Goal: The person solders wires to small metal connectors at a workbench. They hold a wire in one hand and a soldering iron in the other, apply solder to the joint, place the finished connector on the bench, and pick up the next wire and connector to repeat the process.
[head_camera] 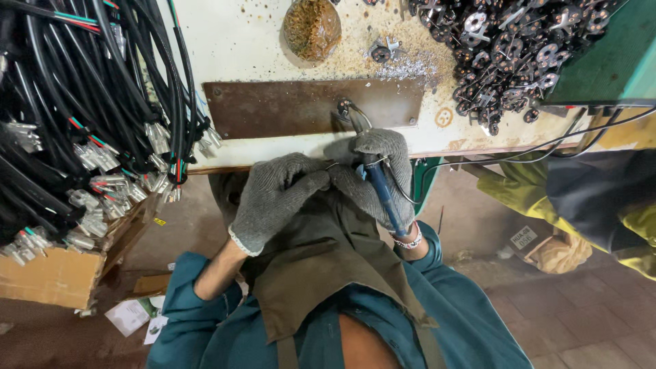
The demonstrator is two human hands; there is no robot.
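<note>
Both my hands wear grey knit gloves at the front edge of a worn white workbench [246, 48]. My right hand [383, 174] grips blue-handled pliers [383, 195], whose jaws pinch a small dark metal part [344, 108] over a rusty brown metal plate [301, 106]. My left hand [273, 195] is curled and pressed against the right one at the pliers' handles. Whether it holds something of its own is hidden.
A big bundle of black cables with metal terminals [89, 137] hangs at the left over a cardboard box [55, 277]. A heap of small dark metal parts [519, 48] lies at the bench's back right, beside a green machine [615, 55]. A brown lump [311, 27] sits at the back.
</note>
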